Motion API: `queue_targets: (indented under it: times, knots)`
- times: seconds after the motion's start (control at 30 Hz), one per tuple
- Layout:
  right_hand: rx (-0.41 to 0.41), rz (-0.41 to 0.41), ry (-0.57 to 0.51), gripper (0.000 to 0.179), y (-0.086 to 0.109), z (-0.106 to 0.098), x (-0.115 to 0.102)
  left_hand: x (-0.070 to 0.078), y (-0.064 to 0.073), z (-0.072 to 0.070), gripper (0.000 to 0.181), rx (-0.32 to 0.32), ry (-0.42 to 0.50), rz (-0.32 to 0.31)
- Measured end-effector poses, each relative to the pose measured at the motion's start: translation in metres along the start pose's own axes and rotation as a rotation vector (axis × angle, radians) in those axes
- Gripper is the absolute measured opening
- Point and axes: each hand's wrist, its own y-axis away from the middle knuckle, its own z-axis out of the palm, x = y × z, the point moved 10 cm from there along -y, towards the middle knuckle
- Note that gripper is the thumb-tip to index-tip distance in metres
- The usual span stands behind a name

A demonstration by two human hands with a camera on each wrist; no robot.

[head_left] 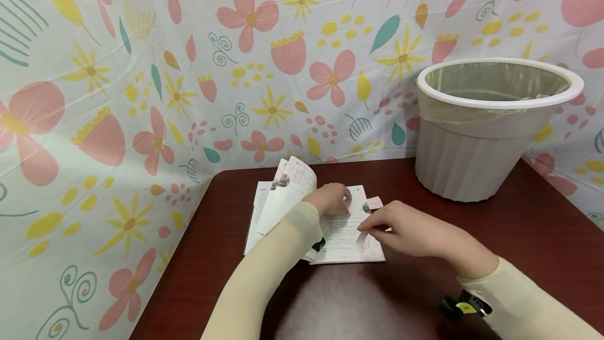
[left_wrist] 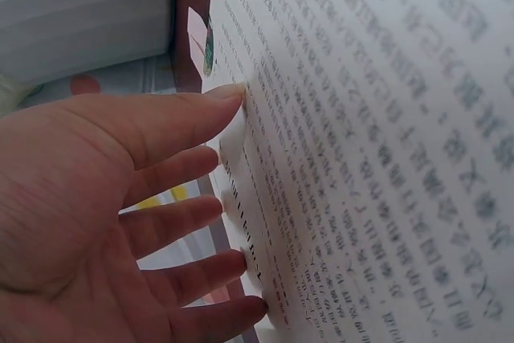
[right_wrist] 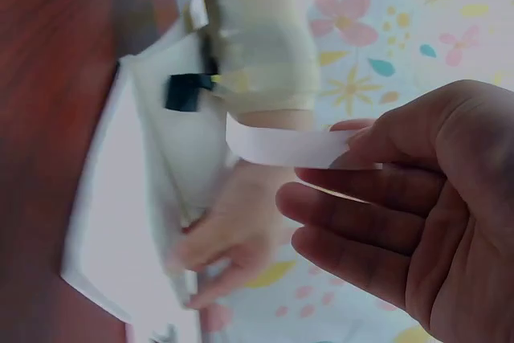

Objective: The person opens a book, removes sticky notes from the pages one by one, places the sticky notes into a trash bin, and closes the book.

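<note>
An open book (head_left: 342,245) with printed text lies on the table, several of its left-hand leaves (head_left: 288,198) standing up in a curl. My left hand (head_left: 334,199) rests on the right-hand page; in the left wrist view its fingers are spread and fairly straight, with the tips at the paper. Over the page's right edge is my right hand (head_left: 415,230). In the right wrist view it pinches a narrow white paper strip (right_wrist: 289,146) between thumb and finger. The head view does not show that strip clearly. A pale pink tab (head_left: 375,203) sticks out past the book's right edge.
A grey bin (head_left: 464,156) with a clear liner stands on the dark red table (head_left: 207,277) at the back right. Flowered cloth (head_left: 189,67) hangs behind and to the left of the table.
</note>
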Motion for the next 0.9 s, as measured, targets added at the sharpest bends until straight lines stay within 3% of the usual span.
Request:
queue_targets:
  times: [0.13,0.27,0.4,0.63,0.77,0.9]
  knots:
    - [0.040,-0.099,0.060,0.026,-0.003,-0.036,-0.017,-0.002,-0.002,0.002,0.051,-0.007,-0.002,-0.006]
    - [0.060,-0.130,0.128,0.029,-0.009,-0.081,-0.028,-0.005,-0.003,0.003,0.052,-0.014,0.005,-0.012]
    - [0.085,-0.067,0.211,0.034,-0.017,-0.132,-0.031,-0.005,-0.004,0.004,0.052,-0.023,0.002,-0.016]
    - [0.227,0.055,0.397,0.032,-0.029,-0.227,-0.025,-0.005,-0.004,0.005,0.052,-0.037,0.001,-0.007]
    - [0.303,0.179,0.507,0.022,-0.034,-0.282,-0.002,-0.004,-0.002,0.004,0.052,-0.034,0.009,-0.002]
    - [0.335,0.345,0.542,0.022,-0.033,-0.333,0.036,-0.002,-0.001,0.004,0.052,-0.029,0.023,0.000]
